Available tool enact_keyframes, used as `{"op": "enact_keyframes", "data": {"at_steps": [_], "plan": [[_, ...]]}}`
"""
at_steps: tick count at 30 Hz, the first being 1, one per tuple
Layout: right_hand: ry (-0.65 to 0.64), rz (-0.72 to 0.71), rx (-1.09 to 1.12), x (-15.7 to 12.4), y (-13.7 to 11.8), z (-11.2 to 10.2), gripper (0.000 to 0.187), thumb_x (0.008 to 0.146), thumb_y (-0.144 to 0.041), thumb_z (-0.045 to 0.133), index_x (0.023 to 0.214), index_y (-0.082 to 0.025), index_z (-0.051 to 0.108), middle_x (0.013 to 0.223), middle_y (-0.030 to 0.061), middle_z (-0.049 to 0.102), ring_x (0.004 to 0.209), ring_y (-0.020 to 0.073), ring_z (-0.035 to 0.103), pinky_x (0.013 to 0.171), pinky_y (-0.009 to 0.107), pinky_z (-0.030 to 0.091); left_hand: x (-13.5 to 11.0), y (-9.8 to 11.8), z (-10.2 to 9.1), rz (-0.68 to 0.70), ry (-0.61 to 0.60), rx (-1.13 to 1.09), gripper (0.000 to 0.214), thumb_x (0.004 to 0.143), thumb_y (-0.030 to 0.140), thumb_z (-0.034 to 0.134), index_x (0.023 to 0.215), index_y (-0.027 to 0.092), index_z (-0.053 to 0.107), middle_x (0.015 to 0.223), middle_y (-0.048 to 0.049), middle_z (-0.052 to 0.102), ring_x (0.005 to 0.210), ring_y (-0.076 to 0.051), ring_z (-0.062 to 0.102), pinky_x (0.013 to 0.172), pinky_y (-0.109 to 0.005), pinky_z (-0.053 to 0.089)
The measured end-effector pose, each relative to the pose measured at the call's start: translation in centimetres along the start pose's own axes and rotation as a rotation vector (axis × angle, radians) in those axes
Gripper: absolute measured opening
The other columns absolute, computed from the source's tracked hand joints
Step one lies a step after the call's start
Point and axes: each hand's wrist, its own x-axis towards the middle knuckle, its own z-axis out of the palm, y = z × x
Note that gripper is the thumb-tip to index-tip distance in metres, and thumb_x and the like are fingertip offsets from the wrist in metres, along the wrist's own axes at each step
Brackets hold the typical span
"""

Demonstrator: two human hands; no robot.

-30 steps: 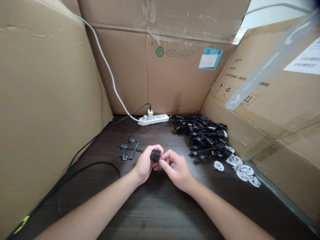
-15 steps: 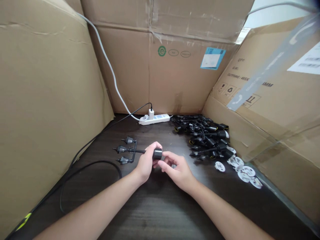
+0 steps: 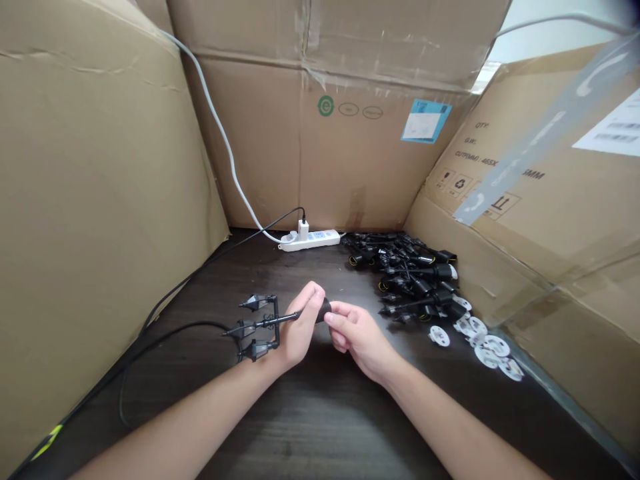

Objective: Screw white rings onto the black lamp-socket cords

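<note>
My left hand (image 3: pixel 299 327) is closed round a black plastic part (image 3: pixel 260 323): a round socket end at my fingertips, a thin stem, and a three-pronged frame with small lantern shapes sticking out to the left above my wrist. My right hand (image 3: pixel 357 335) pinches the socket end from the right with its fingertips. Both hands hover just over the dark wooden table (image 3: pixel 320 413), near its middle.
A heap of similar black parts (image 3: pixel 410 273) lies at the right, with several white discs (image 3: pixel 483 340) beside it. A white power strip (image 3: pixel 310 239) sits at the back with a white cable. A black cable (image 3: pixel 165 333) loops at left. Cardboard boxes (image 3: pixel 90 200) wall three sides.
The pronged end of the part has swung towards me and now sits over my left wrist. My right fingers have closed onto the socket end, which is now mostly hidden.
</note>
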Motion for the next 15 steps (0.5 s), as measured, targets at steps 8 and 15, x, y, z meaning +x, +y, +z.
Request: {"op": "enact_keyframes", "data": {"at_steps": [8, 15], "plan": [[-0.105, 0.098, 0.144, 0.0, -0.2, -0.3, 0.034, 0.08, -0.042, 0.079, 0.086, -0.016, 0.058, 0.051, -0.0107, 0.038, 0.046, 0.0058, 0.025, 0.047, 0.022, 0.019, 0.2, 0.3, -0.4, 0.073, -0.01, 0.092, 0.029, 0.096, 0.042, 0.043, 0.076, 0.022, 0.049, 0.067, 0.0023, 0.042, 0.064, -0.015, 0.039, 0.057, -0.025, 0.033], [-0.089, 0.123, 0.243, 0.0, -0.1, 0.0, 0.034, 0.082, -0.04, 0.078, 0.079, -0.018, 0.053, 0.052, -0.0114, 0.033, 0.047, 0.0059, 0.024, 0.047, 0.021, 0.02, 0.4, 0.9, -0.7, 0.202, -0.053, 0.161, 0.031, 0.095, 0.04, 0.041, 0.074, 0.02, 0.05, 0.068, 0.0008, 0.045, 0.065, -0.015, 0.042, 0.061, -0.026, 0.037]]}}
